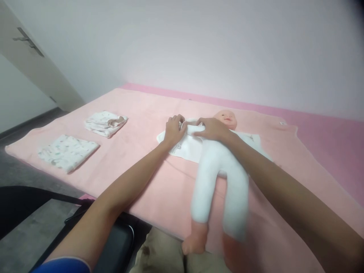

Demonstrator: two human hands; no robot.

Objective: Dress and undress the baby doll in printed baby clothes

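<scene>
A baby doll (217,155) with a white cloth body lies on its back, its head away from me and its feet towards me. Beneath it a white baby shirt (187,149) is spread open, with one side showing to the left and the other to the right. My left hand (174,129) has its fingers curled on the shirt at the sleeve, left of the doll. My right hand (214,129) closes around the doll's white arm (195,130), near the shoulder. The fingertips of both hands are partly hidden by the cloth.
A pink blanket (142,125) covers the table. Two folded white printed cloths, a farther one (105,123) and a nearer one (68,151), lie at the left. A black chair (116,242) stands by the front edge. Behind are a wall and a door (34,49).
</scene>
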